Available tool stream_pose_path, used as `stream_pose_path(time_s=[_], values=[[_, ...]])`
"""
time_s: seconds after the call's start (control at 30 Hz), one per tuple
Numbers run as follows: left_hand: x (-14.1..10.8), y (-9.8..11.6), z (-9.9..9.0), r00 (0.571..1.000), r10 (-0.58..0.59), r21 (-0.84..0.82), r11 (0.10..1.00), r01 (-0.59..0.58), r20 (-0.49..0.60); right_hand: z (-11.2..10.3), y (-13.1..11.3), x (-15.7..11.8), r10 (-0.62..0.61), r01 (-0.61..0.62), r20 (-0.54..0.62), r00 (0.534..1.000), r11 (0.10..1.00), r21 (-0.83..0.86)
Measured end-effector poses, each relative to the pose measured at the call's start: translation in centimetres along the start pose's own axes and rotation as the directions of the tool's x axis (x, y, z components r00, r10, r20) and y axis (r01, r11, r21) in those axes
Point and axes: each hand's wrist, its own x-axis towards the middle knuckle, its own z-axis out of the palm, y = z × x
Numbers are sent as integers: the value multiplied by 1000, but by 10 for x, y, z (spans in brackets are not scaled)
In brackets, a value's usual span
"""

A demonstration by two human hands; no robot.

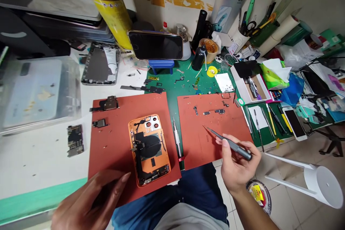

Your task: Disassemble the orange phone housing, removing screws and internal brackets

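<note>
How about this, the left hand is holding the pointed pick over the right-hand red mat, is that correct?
No, it is the right hand, not the left hand, that holds the pointed pick over the right-hand red mat. The head view shows this.

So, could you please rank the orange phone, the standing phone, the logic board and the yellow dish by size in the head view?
Orange phone and standing phone: too alike to rank, given nearness.
Then logic board.
Then yellow dish.
</note>
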Motion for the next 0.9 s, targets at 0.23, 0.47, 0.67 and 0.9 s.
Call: stream_pose_path(time_s=[0.23, 0.47, 0.67, 0.9], values=[[4, 10, -14, 999, 11, -162, 987, -5, 38, 6, -41, 7, 563, -561, 69, 823, 789, 251], [13, 51, -7, 1000, 22, -330, 944, -23, -8, 20, -67, 1, 740, -771, 220, 636, 594, 231], [30, 78, 13, 998, 38, -494, 868, -55, -45, 28, -76, -2, 757, -797, 249, 604, 578, 176], [34, 83, 17, 992, 65, -519, 848, -113, -109, 27, -80, -7, 744, -785, 250, 619, 592, 182]])
